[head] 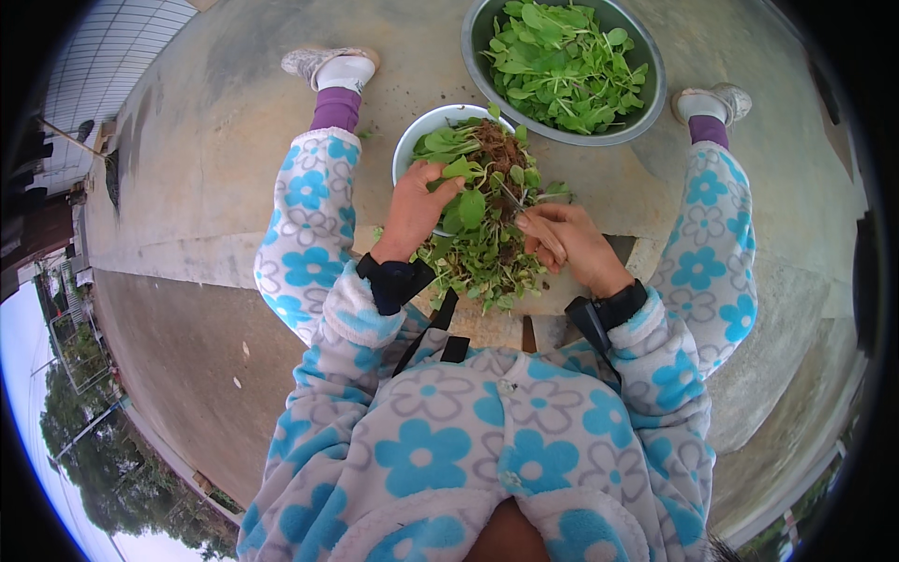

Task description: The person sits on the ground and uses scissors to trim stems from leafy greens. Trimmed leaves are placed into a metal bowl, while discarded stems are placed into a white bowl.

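My left hand (416,207) is over the near left rim of a white basin (404,151), thumb and fingers pinching a leafy green (458,168). In my right hand (572,242) is a slim metal cutting tool (515,199), its blade pointing up and left into the greens. The fingers cover its handle, so I cannot tell whether it is scissors or a knife. Leafy plants and a clump of brown roots (502,147) fill the basin's right side. Closer to my body, a heap of small greens and trimmings (488,270) lies below the basin.
A large metal basin (474,67) heaped with loose green leaves (562,67) stands beyond the white one, to the right. My feet rest on the concrete floor (225,140) on both sides. A broom (111,179) leans at the far left, near a tiled wall (116,56).
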The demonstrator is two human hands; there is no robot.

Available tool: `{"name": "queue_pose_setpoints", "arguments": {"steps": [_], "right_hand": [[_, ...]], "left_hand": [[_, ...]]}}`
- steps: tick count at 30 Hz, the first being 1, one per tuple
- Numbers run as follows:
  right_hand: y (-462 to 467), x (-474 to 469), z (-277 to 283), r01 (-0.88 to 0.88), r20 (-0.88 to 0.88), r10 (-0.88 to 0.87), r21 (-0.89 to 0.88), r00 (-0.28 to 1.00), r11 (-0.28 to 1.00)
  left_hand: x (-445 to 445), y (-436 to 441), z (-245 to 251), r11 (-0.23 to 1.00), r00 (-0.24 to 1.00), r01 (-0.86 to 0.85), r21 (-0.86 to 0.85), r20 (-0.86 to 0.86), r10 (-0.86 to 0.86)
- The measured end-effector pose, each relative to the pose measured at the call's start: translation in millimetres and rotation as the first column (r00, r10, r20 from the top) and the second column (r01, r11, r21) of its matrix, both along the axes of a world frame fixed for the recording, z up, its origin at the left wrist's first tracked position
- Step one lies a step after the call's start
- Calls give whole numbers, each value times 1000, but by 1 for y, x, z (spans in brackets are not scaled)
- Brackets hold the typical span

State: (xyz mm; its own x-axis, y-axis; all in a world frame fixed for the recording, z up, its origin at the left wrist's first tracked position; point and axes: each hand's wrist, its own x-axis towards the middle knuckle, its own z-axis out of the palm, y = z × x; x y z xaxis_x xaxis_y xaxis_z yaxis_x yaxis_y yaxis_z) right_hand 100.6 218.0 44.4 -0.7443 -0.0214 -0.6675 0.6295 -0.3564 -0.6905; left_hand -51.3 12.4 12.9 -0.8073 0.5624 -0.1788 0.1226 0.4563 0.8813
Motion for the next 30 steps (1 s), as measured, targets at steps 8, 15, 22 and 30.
{"name": "queue_pose_setpoints", "arguments": {"steps": [8, 15, 22, 30], "right_hand": [[2, -5, -16, -118, 13, 117, 35, 993, 992], [1, -7, -20, -174, -11, 175, 80, 984, 981], [-4, 3, -6, -245, -23, 264, 304, 964, 921], [-4, 30, 23, -190, 61, 180, 310, 982, 932]], "left_hand": [[16, -18, -16, 998, 989, -14, 67, 146, 4], [13, -18, -17, 996, 978, 28, 89, 203, -46], [14, -13, 30, 995, 998, -55, 89, -28, 57], [41, 14, 8, 916, 934, 249, -315, -170, -313]]}}
